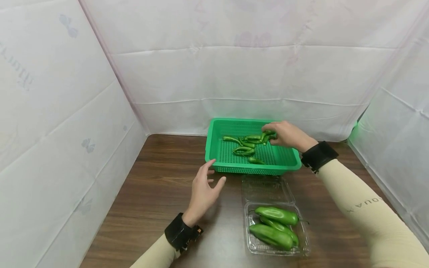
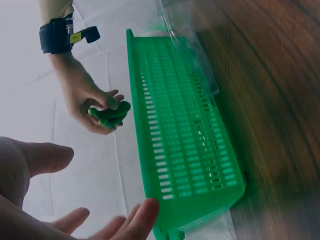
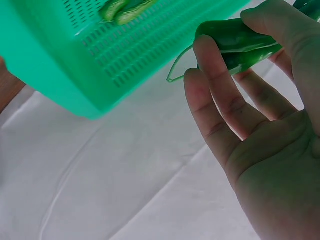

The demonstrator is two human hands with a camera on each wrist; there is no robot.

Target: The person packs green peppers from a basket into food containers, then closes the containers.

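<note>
Left of centre in the head view, the left hand point(image 1: 202, 191) hovers with fingers spread wide, holding nothing, fingertips just short of the green basket's point(image 1: 219, 132) near corner. In the basket, mid-frame, a loose pile of green peppers point(image 1: 246, 146). Right of that, the right hand point(image 1: 285, 134) reaches in over the rim and pinches one pepper point(image 3: 240, 42). Lower right on the wooden surface point(image 1: 157, 193), a clear clamshell tray point(image 1: 303, 238) holds larger peppers point(image 1: 276, 215).

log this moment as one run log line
right hand: grips small green pepper over green perforated plastic basket | left hand: open, by basket front | clear plastic clamshell box: large green peppers
</note>
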